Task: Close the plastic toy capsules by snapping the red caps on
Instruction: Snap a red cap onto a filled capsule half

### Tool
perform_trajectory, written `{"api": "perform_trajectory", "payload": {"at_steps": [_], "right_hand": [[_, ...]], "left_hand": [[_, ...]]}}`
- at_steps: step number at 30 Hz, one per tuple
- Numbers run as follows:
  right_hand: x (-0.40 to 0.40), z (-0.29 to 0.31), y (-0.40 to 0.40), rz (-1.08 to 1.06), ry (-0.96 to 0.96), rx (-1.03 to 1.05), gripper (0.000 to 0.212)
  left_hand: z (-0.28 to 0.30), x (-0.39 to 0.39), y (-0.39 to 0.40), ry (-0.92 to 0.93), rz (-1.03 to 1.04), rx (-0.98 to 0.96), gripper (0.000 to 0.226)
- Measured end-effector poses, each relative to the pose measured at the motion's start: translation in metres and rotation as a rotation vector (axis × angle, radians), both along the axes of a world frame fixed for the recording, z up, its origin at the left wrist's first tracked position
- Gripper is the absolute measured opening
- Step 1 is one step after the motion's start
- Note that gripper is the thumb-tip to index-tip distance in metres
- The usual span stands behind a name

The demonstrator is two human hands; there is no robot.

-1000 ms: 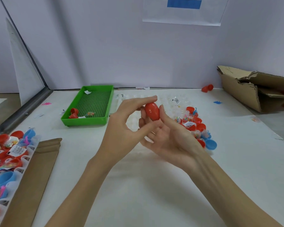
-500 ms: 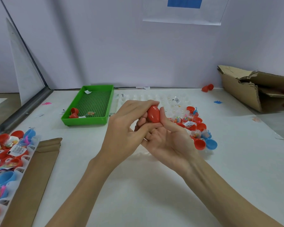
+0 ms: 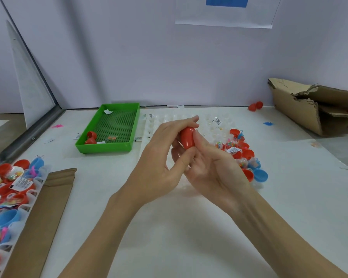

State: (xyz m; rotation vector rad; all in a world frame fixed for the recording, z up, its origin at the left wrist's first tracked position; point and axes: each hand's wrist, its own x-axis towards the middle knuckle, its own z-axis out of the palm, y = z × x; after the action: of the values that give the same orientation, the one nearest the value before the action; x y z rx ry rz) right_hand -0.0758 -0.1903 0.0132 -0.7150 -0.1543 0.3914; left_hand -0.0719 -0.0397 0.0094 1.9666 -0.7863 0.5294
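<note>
Since a second ago the left hand [image 3: 159, 165] has curled its forefinger down over the top of the red capsule [image 3: 187, 138], where before that finger stood out straight above it, and both hands have drawn a little closer together. The capsule is held in the air above the white table [image 3: 189, 237], near the middle of the view. Left fingers bend round its top and far side, the thumb coming up from below; they pinch it. The right hand [image 3: 213, 167] lies palm up beneath, thumb pressed against the capsule's near right side and fingers curled up behind it, mostly hidden. Whether the cap is fully seated cannot be told.

At 3 o'clock of the hands, on a clear plastic tray [image 3: 165, 119], sits a cluster of open red and blue capsule halves [image 3: 247, 155] with small toys and a printed label among them. At 10 o'clock stands a green tray [image 3: 107, 147] holding two red pieces and scraps of paper. At 8 o'clock, at the left edge, is a second tray of filled halves [image 3: 8, 187], beside a flat strip of brown cardboard [image 3: 42, 217]. At 2 o'clock a torn cardboard box [image 3: 301, 113] lies on its side, with two red halves [image 3: 255, 106] just to its left by the wall.
</note>
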Motion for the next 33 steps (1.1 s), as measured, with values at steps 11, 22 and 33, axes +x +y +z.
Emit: {"api": "perform_trajectory", "payload": {"at_steps": [11,22,33], "right_hand": [[-0.003,-0.001,0.001,0.112,0.040,0.065,0.031],[-0.001,-0.001,0.004,0.093,-0.052,0.075,0.039],[-0.004,0.006,0.004,0.061,-0.025,0.073,0.044]], "left_hand": [[0.002,0.001,0.002,0.123,0.057,-0.090,0.036],[0.006,-0.009,-0.004,0.018,0.122,-0.075,0.034],[0.006,-0.005,-0.003,0.148,0.019,-0.154,0.031]]}}
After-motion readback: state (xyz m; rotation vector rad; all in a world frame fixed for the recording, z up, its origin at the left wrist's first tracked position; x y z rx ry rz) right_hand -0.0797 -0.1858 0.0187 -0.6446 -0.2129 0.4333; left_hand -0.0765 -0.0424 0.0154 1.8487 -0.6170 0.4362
